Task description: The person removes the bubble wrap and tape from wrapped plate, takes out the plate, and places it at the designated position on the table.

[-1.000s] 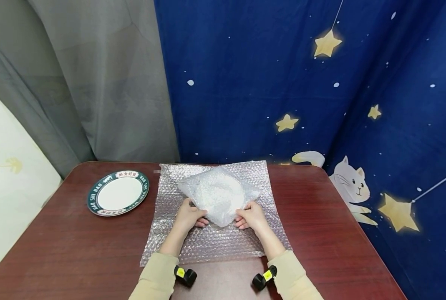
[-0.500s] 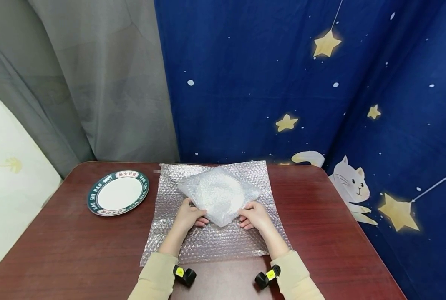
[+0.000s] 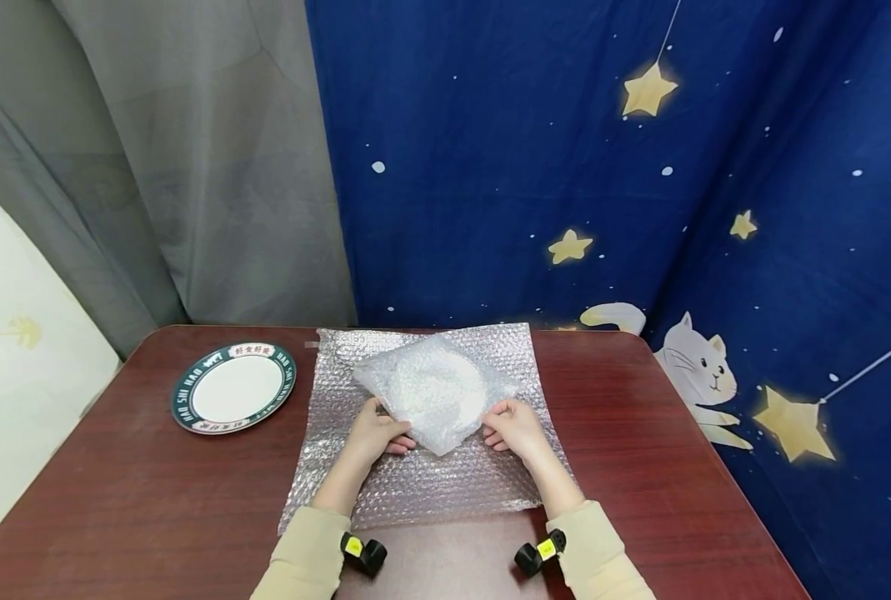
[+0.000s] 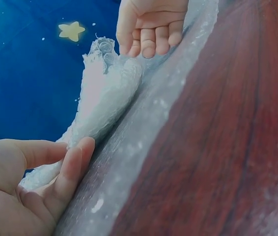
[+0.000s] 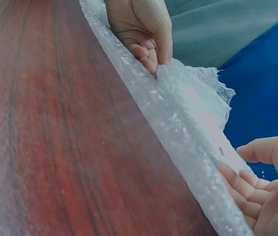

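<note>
A pale round thing, its kind blurred by the wrapping, lies inside a folded bubble wrap packet (image 3: 439,387) in the head view. Under the packet spreads a larger bubble wrap sheet (image 3: 422,496). At the packet's near left edge, my left hand (image 3: 373,435) pinches the bubble wrap between thumb and fingers; the left wrist view shows this pinch close up. My right hand (image 3: 518,427) is at the near right edge, its thumb and fingers (image 5: 247,189) apart and loosely extended around the wrap's edge. Any contact there is hard to make out.
On the left of the brown table (image 3: 137,508) lies a plate (image 3: 237,388) with a white middle and a dark green lettered rim. Behind the table hang a grey curtain (image 3: 257,200) and a blue star-patterned curtain (image 3: 475,167).
My right hand has slid a little to the right along the packet's near edge and its fingers have loosened. My left hand keeps its pinch nearly in place.
</note>
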A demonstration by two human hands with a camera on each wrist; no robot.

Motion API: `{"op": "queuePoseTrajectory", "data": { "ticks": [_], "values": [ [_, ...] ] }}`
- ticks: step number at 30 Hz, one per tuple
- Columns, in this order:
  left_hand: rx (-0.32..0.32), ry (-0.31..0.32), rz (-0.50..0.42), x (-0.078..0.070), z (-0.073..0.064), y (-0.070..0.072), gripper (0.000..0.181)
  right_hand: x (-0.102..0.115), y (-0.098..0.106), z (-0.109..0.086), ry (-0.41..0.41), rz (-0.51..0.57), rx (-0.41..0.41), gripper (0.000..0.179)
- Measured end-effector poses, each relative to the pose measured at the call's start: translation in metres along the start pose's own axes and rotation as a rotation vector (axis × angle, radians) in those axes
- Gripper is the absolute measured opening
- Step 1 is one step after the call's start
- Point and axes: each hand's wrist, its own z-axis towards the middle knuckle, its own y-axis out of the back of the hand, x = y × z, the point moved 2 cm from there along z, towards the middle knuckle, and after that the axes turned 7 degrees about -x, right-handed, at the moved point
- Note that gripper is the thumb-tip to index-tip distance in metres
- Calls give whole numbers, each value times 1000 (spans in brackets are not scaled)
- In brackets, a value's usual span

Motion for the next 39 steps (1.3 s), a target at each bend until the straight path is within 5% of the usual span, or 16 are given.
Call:
{"op": "queuePoseTrajectory", "data": {
  "ticks": [13,21,39],
  "values": [
    [25,-12,-16,1,0,0,68,14,-4,5,245,-59,-57,10],
    [38,-16,-24,0,-1,0,63,28,-10,6,418,-171,-18,17],
    [18,-14,-15,-1,-1,1,62,49,-26,15,538,-324,157,33]
  ]
}}
